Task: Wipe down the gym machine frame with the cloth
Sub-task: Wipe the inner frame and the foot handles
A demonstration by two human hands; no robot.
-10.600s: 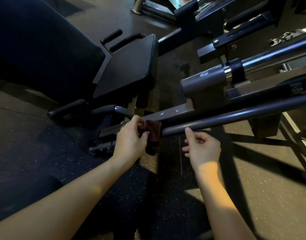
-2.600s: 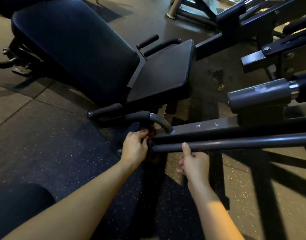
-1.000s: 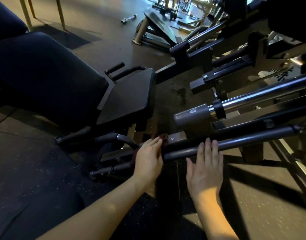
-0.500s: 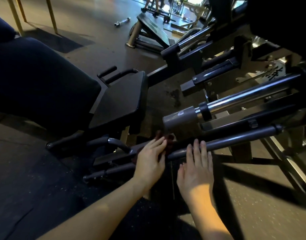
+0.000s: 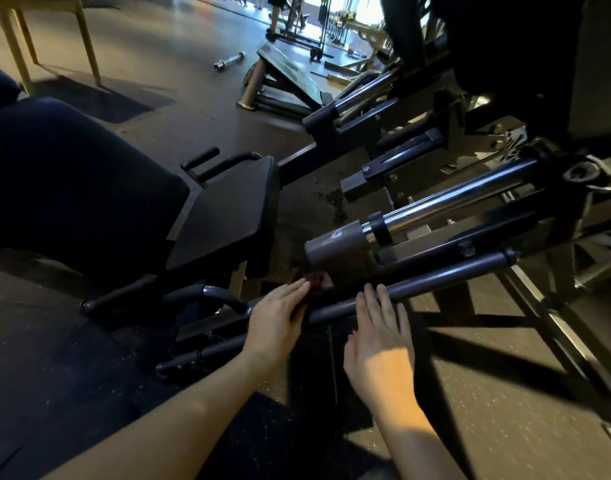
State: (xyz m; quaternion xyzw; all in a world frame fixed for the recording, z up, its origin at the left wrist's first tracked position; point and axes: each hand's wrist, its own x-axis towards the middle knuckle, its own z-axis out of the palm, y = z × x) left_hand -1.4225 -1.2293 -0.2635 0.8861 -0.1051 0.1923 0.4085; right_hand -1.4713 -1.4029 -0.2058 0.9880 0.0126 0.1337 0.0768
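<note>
The left hand point(image 5: 274, 323) presses flat on the dark red cloth point(image 5: 312, 279) at its 1 o'clock, behind the grey frame bar point(image 5: 446, 277); the right hand point(image 5: 380, 336) rests straight-fingered on that bar. Unpinched, the cloth may slip free.

- The cloth point(image 5: 313, 279) is almost wholly covered by the left hand point(image 5: 274, 322) at the near end of the grey bar point(image 5: 435, 280); only a dark red scrap shows past the fingertips.
- The right hand point(image 5: 380, 337) lies with its fingers across the grey bar, and its palm side is hidden.
- The back pad point(image 5: 61, 174), left of the grey bar, is cut off by the left edge.
- The machine frame point(image 5: 505, 64) beyond the grey bar is lost in shadow higher up and cut off by the top edge.
- A person point(image 5: 274, 8) far beyond the grey bar shows only as legs.
- A small metal rod point(image 5: 229, 60) lies on the floor far beyond the grey bar, too small to identify.
</note>
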